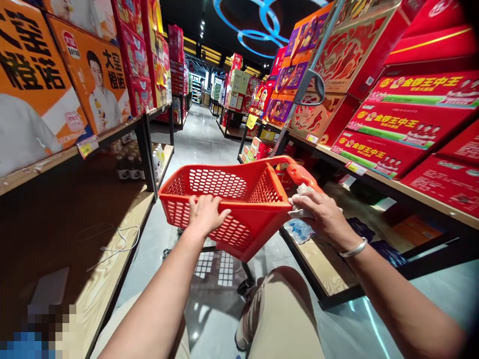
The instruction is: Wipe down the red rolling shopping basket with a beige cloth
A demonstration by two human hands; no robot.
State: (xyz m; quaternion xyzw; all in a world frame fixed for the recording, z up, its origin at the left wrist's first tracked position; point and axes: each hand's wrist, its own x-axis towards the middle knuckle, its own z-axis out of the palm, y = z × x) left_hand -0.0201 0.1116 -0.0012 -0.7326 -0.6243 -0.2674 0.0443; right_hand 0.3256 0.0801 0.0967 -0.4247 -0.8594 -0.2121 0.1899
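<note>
A red plastic shopping cart (258,224) with perforated basket walls stands in front of me, turned sideways across the aisle. My left hand (205,214) is closed over the near rim of the basket, fingers hooked over the edge and thumb along the outside. In my right hand (325,212) is a crumpled white cloth (300,199), pressed against the cart at the near end of its orange-red handle (305,177). My right fingers wrap the cloth, and part of it is hidden under them. The basket's visible inside shows only its perforated walls.
Shelves line both sides: orange drink cartons (90,75) at left, red boxes (392,119) at right. A metal pole (314,55) with a grey clip leans by the right shelf. A loose white cable (125,242) lies on the lower left shelf. My knees are close below the cart.
</note>
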